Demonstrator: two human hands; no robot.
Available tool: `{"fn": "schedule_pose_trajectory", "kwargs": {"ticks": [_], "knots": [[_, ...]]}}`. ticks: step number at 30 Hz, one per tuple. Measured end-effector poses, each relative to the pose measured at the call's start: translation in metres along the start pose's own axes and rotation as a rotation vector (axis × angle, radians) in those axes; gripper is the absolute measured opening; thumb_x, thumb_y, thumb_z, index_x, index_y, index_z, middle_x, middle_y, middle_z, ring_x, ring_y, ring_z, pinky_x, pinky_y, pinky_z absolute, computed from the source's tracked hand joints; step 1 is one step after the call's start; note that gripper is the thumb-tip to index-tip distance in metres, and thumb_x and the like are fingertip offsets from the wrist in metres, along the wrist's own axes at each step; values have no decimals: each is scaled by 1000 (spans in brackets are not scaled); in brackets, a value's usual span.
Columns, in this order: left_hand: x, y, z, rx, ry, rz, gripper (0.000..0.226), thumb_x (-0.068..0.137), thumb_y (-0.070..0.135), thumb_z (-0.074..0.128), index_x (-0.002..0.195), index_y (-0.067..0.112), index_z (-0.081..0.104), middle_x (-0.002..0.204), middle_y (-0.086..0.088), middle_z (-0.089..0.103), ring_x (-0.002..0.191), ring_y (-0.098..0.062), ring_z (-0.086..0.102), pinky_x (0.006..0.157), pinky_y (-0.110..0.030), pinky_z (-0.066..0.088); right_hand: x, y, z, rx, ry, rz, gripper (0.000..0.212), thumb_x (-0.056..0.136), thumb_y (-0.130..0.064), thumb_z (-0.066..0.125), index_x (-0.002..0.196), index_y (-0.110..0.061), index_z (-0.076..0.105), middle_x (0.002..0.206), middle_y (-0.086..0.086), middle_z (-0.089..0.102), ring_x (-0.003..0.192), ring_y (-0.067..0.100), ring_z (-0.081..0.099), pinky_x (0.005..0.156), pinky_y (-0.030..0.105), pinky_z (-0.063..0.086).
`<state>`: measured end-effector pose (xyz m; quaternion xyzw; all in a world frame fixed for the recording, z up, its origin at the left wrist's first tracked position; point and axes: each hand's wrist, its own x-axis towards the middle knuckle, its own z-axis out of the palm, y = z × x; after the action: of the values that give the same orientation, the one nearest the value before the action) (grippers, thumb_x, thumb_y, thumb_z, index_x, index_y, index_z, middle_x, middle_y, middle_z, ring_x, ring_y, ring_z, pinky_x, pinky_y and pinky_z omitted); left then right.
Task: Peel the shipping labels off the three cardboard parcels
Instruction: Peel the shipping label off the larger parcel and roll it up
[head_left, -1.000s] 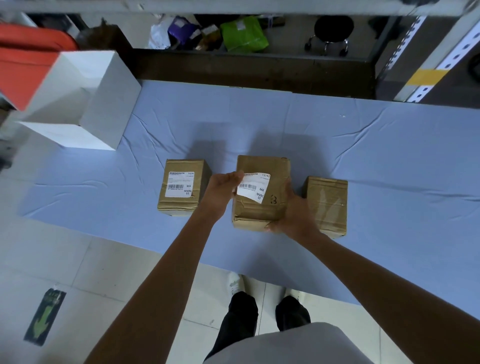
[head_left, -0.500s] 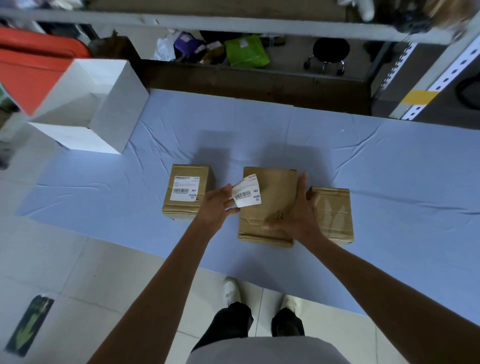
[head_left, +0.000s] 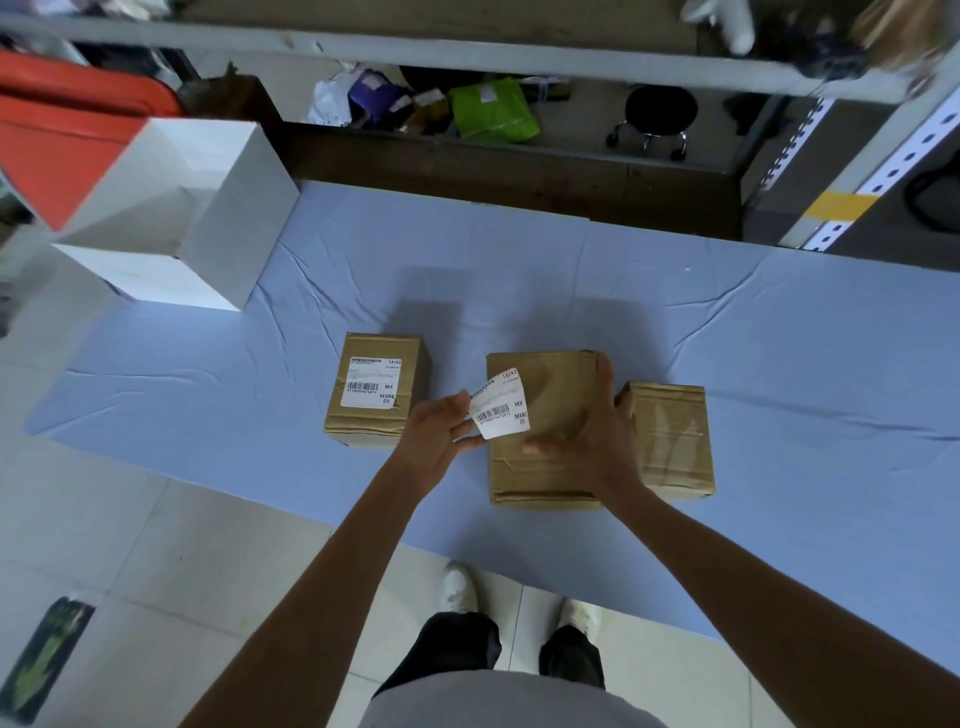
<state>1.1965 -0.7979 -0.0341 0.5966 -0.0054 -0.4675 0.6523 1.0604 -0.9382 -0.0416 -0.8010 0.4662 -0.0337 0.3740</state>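
Three brown cardboard parcels stand in a row on the blue cloth. The left parcel (head_left: 377, 389) carries a white shipping label (head_left: 370, 383) on its top. My left hand (head_left: 435, 439) pinches a curled white label (head_left: 500, 403) by its left edge, over the left side of the middle parcel (head_left: 540, 431); whether the label's far end still sticks to the box I cannot tell. My right hand (head_left: 597, 439) lies over the right side of the middle parcel, thumb on its top and fingers curled down its right side. The right parcel (head_left: 670, 439) shows tape and no label.
A white open box (head_left: 182, 218) stands at the table's far left, with an orange bin (head_left: 57, 130) behind it. A dark wall runs along the table's (head_left: 779, 364) far edge; metal shelving, bags and a black stool (head_left: 657, 117) lie beyond. My feet stand at the near edge.
The label has come up off the middle parcel's top; my left hand has pulled it leftward. My right hand has shifted from the parcel's near right corner up onto its top.
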Motion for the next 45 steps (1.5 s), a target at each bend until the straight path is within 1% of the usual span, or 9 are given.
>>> {"fn": "schedule_pose_trajectory", "kwargs": {"ticks": [4, 8, 10, 15, 21, 27, 33, 40, 45], "knots": [[-1, -1, -3, -19, 19, -26, 27, 100, 15, 41, 87, 4, 63, 80, -3, 76, 76, -19, 73, 70, -34, 59, 5, 1, -8, 94, 84, -58, 82, 82, -48, 66, 145, -42, 15, 125, 15, 49, 107, 37, 57, 86, 49, 51], [-2, -1, 1, -43, 31, -53, 26, 100, 16, 42, 92, 2, 62, 82, -6, 76, 77, -21, 73, 76, -39, 56, -1, -7, -9, -67, -59, 14, 148, 31, -73, 79, 145, -42, -10, 138, 19, 34, 118, 38, 53, 92, 45, 47], [-3, -1, 3, -22, 41, -54, 26, 99, 16, 43, 92, 1, 62, 85, -8, 75, 81, -24, 70, 80, -40, 55, -3, -6, -4, -126, -52, 36, 151, 32, -73, 78, 146, -39, -14, 145, 21, 27, 123, 39, 49, 91, 45, 46], [-13, -1, 1, 26, 4, -66, 25, 100, 18, 41, 100, 4, 62, 108, -14, 66, 98, -32, 62, 90, -43, 51, 4, 8, -6, 18, 43, -17, 79, 85, -54, 60, 147, -40, 13, 131, 18, 47, 112, 40, 54, 88, 52, 51], [-19, -5, 11, 76, 48, -97, 23, 98, 14, 46, 109, -5, 54, 126, -25, 57, 105, -38, 57, 92, -45, 50, -1, -3, -5, -116, -15, 58, 111, 59, -63, 75, 143, -40, 5, 141, 24, 35, 119, 46, 46, 90, 53, 48], [-22, -3, 8, 101, 67, -104, 19, 99, 12, 45, 110, 0, 54, 127, -22, 57, 105, -38, 57, 95, -46, 48, 5, 0, -10, -90, 47, 1, 51, 95, -36, 45, 137, -40, 18, 110, 21, 54, 91, 41, 59, 78, 51, 54], [-24, 6, 15, 197, 38, -35, 19, 98, 15, 47, 91, 7, 63, 119, -10, 63, 100, -31, 58, 90, -38, 51, -4, -11, -4, -78, -19, 87, 111, 65, -54, 77, 146, -32, 4, 141, 26, 32, 123, 47, 44, 95, 53, 46], [-29, 3, 13, 312, -26, 17, 20, 95, 14, 53, 75, 16, 58, 106, 2, 68, 105, -26, 56, 86, -33, 46, 1, -3, -8, -32, 38, 47, 56, 93, -36, 46, 140, -40, 15, 114, 23, 55, 94, 41, 60, 81, 54, 53], [-28, 2, 18, 340, -35, 39, 26, 98, 8, 46, 76, 16, 58, 105, 2, 68, 110, -28, 54, 84, -32, 43, -3, -7, -7, -85, -58, 109, 114, 65, -58, 76, 145, -33, 0, 146, 25, 30, 126, 46, 43, 98, 57, 44]]}}
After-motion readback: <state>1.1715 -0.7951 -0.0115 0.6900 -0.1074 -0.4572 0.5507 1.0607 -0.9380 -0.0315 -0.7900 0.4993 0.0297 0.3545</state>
